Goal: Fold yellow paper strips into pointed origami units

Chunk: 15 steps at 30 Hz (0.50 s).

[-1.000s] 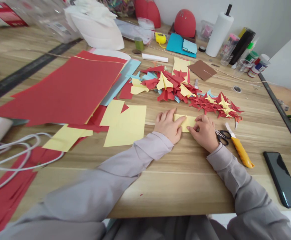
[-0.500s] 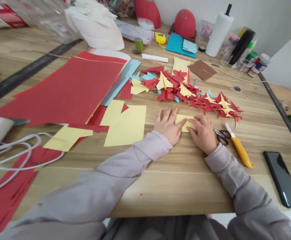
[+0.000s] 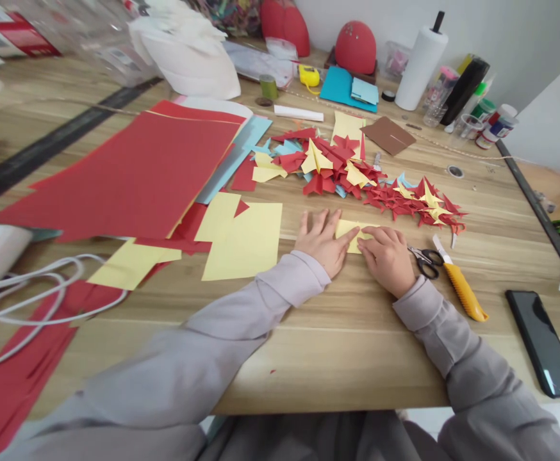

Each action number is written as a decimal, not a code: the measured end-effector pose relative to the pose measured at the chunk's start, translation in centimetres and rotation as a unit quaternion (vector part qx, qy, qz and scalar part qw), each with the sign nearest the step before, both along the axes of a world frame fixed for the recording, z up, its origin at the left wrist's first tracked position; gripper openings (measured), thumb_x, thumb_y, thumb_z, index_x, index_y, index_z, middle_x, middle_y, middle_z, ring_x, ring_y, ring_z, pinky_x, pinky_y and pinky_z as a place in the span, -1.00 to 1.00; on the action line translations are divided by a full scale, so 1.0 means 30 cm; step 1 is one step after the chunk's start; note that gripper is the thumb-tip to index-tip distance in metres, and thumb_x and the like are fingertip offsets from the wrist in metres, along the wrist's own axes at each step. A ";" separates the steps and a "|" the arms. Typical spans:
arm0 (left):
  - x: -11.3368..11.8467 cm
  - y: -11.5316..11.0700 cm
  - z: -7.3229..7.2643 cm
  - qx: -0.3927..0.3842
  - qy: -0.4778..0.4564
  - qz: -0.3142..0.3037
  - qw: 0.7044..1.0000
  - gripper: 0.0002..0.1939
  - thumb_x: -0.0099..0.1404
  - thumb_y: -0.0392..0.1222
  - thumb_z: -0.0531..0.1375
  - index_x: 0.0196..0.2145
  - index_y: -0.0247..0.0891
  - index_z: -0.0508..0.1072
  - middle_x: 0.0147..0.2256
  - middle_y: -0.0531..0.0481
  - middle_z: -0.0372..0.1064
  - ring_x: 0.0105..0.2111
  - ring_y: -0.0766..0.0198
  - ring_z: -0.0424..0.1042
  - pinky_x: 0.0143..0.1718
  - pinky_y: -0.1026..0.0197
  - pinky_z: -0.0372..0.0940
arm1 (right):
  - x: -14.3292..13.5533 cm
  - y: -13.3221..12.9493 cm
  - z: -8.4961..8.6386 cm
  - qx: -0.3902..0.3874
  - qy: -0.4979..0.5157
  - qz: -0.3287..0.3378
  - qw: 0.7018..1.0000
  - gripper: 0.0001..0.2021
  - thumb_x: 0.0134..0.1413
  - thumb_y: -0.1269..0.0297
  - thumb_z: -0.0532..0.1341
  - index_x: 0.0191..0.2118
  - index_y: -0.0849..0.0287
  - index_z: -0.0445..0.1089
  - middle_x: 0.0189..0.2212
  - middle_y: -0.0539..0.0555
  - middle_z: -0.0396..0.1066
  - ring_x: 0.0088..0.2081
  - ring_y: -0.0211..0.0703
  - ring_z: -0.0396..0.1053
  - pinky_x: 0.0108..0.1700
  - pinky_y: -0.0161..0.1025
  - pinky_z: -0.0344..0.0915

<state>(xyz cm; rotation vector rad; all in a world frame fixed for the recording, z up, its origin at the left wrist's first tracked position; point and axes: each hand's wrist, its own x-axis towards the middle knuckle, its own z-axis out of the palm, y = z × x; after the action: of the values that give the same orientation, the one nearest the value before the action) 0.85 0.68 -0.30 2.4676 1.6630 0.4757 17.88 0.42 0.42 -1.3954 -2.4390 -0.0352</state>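
Observation:
A small piece of yellow paper (image 3: 348, 228) lies on the wooden table between my two hands. My left hand (image 3: 319, 244) rests flat with its fingers spread, and its thumb lies on the paper. From the other side my right hand (image 3: 386, 257) bends its fingers over the paper's right part, thumb and forefinger at its edge; the far end is hidden under that hand. Just beyond is a pile of folded red, yellow and blue paper planes (image 3: 332, 163). To the right lie black-handled scissors (image 3: 427, 261) and a yellow utility knife (image 3: 461, 282).
Yellow sheets (image 3: 248, 246) and large red sheets (image 3: 136, 173) lie on the left, near a white cable (image 3: 59, 314). A black phone (image 3: 544, 342) lies at the right edge. Bottles (image 3: 498, 125), a paper roll (image 3: 421, 67) and a tape measure (image 3: 309, 75) stand at the back.
The right thumb and fingers have shifted slightly left along the yellow paper. My left hand stays about where it was, and the view has turned a little.

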 end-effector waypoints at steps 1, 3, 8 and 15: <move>-0.002 0.001 0.000 -0.004 0.003 0.001 1.000 -0.58 0.28 -0.09 -0.05 0.10 0.12 0.23 0.24 -0.04 -0.07 0.23 -0.11 -0.13 0.14 -0.35 -0.35 | -0.001 0.001 -0.003 0.002 -0.004 -0.004 1.000 -0.77 0.20 0.26 0.01 -0.25 0.08 0.42 -0.05 0.06 0.37 -0.04 -0.04 0.21 -0.04 -0.07 0.05; -0.006 0.003 -0.001 -0.015 0.010 0.004 1.000 -0.58 0.29 -0.07 -0.05 0.10 0.14 0.21 0.25 -0.03 -0.10 0.23 -0.13 -0.15 0.13 -0.37 -0.35 | -0.004 0.003 -0.007 0.003 -0.011 -0.017 1.000 -0.81 0.19 0.27 0.04 -0.25 0.09 0.40 -0.04 0.07 0.36 -0.04 -0.02 0.21 -0.05 -0.06 0.06; -0.007 0.006 0.000 -0.020 0.035 0.006 0.999 -0.57 0.31 -0.06 -0.08 0.13 0.16 0.16 0.26 0.00 -0.15 0.24 -0.12 -0.18 0.13 -0.37 -0.35 | -0.005 0.008 -0.003 -0.018 0.002 -0.034 0.999 -0.89 0.13 0.28 0.12 -0.26 0.11 0.37 -0.05 0.07 0.36 -0.06 -0.02 0.23 -0.06 -0.08 0.10; -0.005 0.003 -0.003 0.010 0.039 -0.004 0.999 -0.56 0.30 -0.09 -0.06 0.13 0.14 0.16 0.25 -0.05 -0.09 0.23 -0.11 -0.12 0.12 -0.37 -0.30 | 0.020 0.001 -0.011 -0.026 0.046 -0.003 0.999 -0.83 0.11 0.40 0.10 -0.17 0.12 0.33 -0.03 0.07 0.36 -0.03 -0.03 0.24 -0.01 -0.08 0.12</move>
<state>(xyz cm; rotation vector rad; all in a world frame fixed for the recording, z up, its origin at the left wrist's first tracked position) 0.70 0.78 -0.38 2.5366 1.6852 0.4032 18.47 0.44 0.08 -1.3936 -2.3760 0.0894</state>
